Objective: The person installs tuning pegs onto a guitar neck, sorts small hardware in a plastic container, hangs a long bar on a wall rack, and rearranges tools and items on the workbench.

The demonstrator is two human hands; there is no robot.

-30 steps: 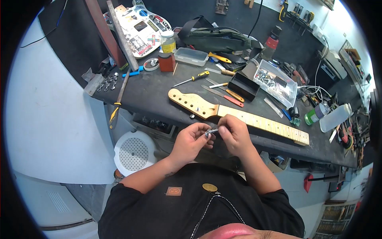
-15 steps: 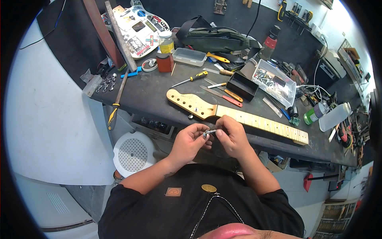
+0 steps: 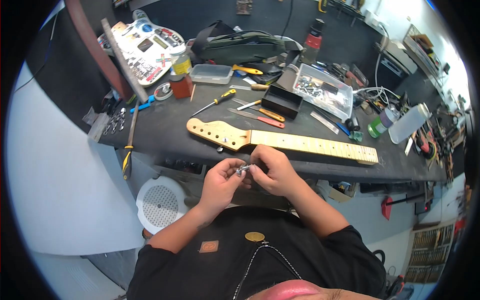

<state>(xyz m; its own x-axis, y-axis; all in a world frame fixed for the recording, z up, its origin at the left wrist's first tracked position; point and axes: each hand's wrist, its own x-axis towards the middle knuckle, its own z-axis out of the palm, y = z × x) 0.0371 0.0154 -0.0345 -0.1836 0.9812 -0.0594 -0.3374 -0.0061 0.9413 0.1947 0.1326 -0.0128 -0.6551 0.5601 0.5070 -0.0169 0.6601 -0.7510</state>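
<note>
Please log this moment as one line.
left hand: holding small metal part | right hand: holding same part | guitar neck: lying on bench

The small part (image 3: 245,168) looks shiny metal, the guitar neck (image 3: 306,143) smooth wood, the bench (image 3: 165,125) matt.

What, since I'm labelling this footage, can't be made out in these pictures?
All in the head view:
Small metal part: full shape hidden by the left hand and right hand.
White guitar body: sticker lettering too small to read.
Plastic bin: individual contents too small to identify.
</note>
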